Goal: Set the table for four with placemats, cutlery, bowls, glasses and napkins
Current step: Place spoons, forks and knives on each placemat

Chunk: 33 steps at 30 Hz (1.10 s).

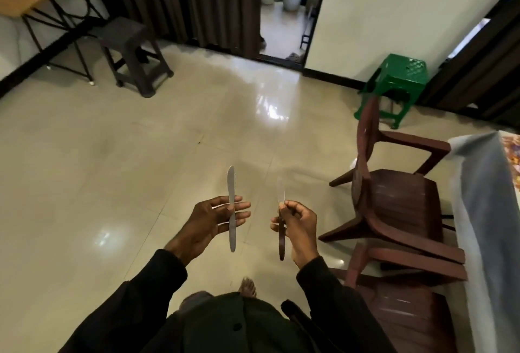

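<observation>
While aloft, knife (231,184) across left hand (210,220)

Open floor (140,155) ahead; brown chairs (394,203) crowd right.

A silver knife (231,184) and a dark-brown-handled utensil (281,243) show against glossy cream tiles (140,155). At two o'clock there's a bright green stool (402,71). At three are reddish-brown chairs (402,198), a pale blue-grey cloth (484,212) and an orange-and-purple flowered mat (514,153). The sleeves (146,296) are black.

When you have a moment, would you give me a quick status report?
Left hand flat, steel knife lying across it. Right hand pinches brown-handled utensil, tip blurred. Brown chairs stand between person and table.
</observation>
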Tool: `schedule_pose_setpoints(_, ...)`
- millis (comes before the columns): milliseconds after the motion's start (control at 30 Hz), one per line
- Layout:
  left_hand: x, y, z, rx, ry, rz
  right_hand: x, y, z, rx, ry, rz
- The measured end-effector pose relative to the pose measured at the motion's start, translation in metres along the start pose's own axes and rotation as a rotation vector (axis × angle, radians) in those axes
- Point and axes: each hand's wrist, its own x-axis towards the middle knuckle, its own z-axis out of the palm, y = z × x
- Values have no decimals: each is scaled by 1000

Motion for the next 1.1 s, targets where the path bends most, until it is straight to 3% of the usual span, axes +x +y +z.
schedule_pose_setpoints(400, 225, 108, 73, 92, -233, -113, 178, -98, -7, 93, 220, -81)
schedule_pose_setpoints(800, 454, 285, 152, 270, -517, -163, 366, -218, 21, 358, 479, -131)
schedule_pose_setpoints(1100, 585, 332, 237, 360, -596, -206, 493, -278, -5, 373, 595, -110)
